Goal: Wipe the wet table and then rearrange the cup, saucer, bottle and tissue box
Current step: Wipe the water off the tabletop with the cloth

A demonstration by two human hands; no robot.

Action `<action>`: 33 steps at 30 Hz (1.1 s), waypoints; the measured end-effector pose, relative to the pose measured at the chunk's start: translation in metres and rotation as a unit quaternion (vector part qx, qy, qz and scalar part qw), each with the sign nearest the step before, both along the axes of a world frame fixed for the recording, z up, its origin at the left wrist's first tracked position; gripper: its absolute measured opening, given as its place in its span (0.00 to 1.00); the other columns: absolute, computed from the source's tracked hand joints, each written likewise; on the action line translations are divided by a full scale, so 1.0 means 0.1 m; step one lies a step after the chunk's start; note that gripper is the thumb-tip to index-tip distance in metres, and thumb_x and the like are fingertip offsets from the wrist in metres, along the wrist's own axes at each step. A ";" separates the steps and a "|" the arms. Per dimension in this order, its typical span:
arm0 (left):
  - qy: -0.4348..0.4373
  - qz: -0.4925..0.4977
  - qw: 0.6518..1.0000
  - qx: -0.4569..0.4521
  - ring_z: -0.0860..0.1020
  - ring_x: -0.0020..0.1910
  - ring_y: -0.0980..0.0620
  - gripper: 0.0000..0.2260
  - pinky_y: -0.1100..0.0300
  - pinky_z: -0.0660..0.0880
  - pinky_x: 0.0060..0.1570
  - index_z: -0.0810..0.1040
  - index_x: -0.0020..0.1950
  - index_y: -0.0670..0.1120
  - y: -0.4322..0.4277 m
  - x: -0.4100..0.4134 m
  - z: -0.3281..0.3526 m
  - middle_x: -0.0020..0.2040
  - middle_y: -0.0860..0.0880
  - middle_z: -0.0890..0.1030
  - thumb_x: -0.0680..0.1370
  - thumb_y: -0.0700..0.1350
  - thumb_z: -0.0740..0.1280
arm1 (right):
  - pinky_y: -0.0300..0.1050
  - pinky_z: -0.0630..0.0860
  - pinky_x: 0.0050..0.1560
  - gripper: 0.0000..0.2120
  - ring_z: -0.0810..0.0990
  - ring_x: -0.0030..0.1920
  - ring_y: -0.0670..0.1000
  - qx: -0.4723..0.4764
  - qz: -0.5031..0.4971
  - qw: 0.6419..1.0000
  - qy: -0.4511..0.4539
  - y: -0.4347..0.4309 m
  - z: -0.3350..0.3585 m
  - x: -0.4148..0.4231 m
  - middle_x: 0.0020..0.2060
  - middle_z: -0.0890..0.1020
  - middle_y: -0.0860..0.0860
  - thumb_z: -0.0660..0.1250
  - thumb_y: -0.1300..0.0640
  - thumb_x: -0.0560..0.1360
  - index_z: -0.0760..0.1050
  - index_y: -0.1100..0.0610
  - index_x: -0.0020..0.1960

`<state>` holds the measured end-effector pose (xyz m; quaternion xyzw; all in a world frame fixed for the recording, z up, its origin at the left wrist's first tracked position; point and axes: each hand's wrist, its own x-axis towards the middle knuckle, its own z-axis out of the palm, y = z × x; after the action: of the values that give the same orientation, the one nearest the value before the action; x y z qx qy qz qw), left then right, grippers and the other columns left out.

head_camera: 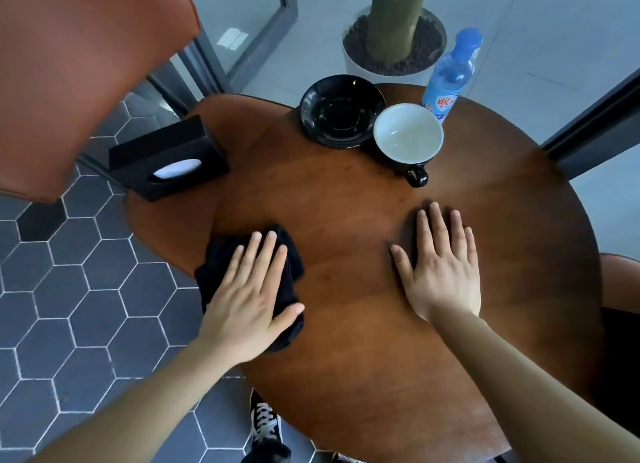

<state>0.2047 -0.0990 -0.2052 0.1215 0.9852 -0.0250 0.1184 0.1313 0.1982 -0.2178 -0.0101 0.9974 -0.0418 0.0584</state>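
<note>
I keep both palms flat on the table (349, 341).
My left hand (249, 300) presses the cloth (216, 255) at 8 o'clock, fingers straight; right hand (443, 272) empty at 4. The saucer (341, 111), cup (408, 137), bottle (450, 75) at 12, box (166, 158) at 10.

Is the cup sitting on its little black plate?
No, off it. The cup stands upright on the table, right beside the empty saucer.

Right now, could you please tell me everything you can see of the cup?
The cup is glossy black outside and white inside, ceramic by its look, with a black loop handle pointing toward the person. It stands upright and looks empty, directly on the wooden table, close beside the saucer on its left; whether they touch is unclear. The bottle stands behind it.
</note>
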 end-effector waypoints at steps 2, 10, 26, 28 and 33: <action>0.012 -0.013 1.000 0.010 0.45 0.82 0.41 0.41 0.41 0.52 0.79 0.50 0.82 0.40 0.03 0.13 -0.03 0.83 0.40 0.47 0.81 0.69 0.49 | 0.55 0.45 0.80 0.37 0.44 0.82 0.55 0.001 -0.002 1.000 0.003 0.00 -0.01 -0.01 0.82 0.50 0.49 0.41 0.32 0.81 0.51 0.54 0.82; 0.003 0.038 0.999 -0.011 0.40 0.82 0.44 0.42 0.45 0.44 0.80 0.44 0.83 0.46 -0.27 -0.81 -0.02 0.84 0.45 0.43 0.77 0.73 0.43 | 0.55 0.45 0.80 0.38 0.44 0.82 0.55 0.005 -0.002 1.000 0.011 0.00 -0.01 0.01 0.82 0.50 0.49 0.40 0.32 0.80 0.50 0.54 0.82; 0.005 -0.020 0.995 0.094 0.46 0.82 0.36 0.39 0.37 0.51 0.77 0.55 0.81 0.40 1.56 0.95 -0.02 0.82 0.37 0.49 0.79 0.66 0.55 | 0.55 0.43 0.80 0.36 0.44 0.82 0.56 -0.013 0.000 1.000 0.005 -0.01 0.02 0.01 0.82 0.50 0.50 0.42 0.34 0.82 0.50 0.54 0.82; 0.005 -0.034 0.994 0.100 0.46 0.82 0.38 0.39 0.38 0.51 0.78 0.55 0.81 0.41 1.71 0.90 -0.02 0.82 0.38 0.50 0.80 0.66 0.54 | 0.55 0.43 0.80 0.35 0.44 0.82 0.56 -0.031 0.005 0.999 0.007 0.02 0.00 0.01 0.82 0.50 0.50 0.43 0.35 0.83 0.51 0.54 0.82; 0.050 -0.044 0.980 0.185 0.51 0.82 0.45 0.30 0.44 0.53 0.79 0.61 0.80 0.42 1.40 0.74 0.03 0.82 0.43 0.59 0.83 0.58 0.56 | 0.56 0.44 0.80 0.30 0.46 0.82 0.56 -0.160 0.011 0.987 -0.001 0.14 0.11 -0.01 0.82 0.53 0.52 0.50 0.40 0.84 0.56 0.55 0.81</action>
<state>0.2785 0.0406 -0.2019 0.1831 0.9712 0.1464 0.0428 0.1299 0.2118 -0.2066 -0.0298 0.9775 -0.2006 0.0578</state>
